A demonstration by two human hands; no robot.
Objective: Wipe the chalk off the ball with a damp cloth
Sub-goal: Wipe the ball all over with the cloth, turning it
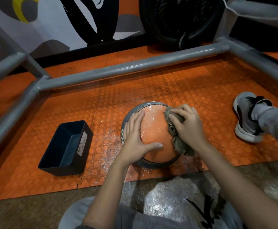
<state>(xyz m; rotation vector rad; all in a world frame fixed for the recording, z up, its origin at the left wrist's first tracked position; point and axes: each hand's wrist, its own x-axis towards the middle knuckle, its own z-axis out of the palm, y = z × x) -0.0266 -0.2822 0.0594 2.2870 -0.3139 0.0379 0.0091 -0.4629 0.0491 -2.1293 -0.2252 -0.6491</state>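
An orange and grey medicine ball (153, 131) sits on the orange studded floor mat, its top speckled with white chalk. My left hand (137, 138) lies flat on the ball's left side, fingers straight and thumb spread across the front. My right hand (188, 124) presses a crumpled grey-brown cloth (178, 138) against the ball's right side, fingers curled over it. Part of the cloth hangs down below my wrist.
A black bin labelled "waste basket" (65, 147) stands left of the ball. White chalk dust (110, 154) is scattered on the mat (201, 90) between them. A grey pipe frame (126, 68) borders the mat. My shoe (246, 118) rests at the right.
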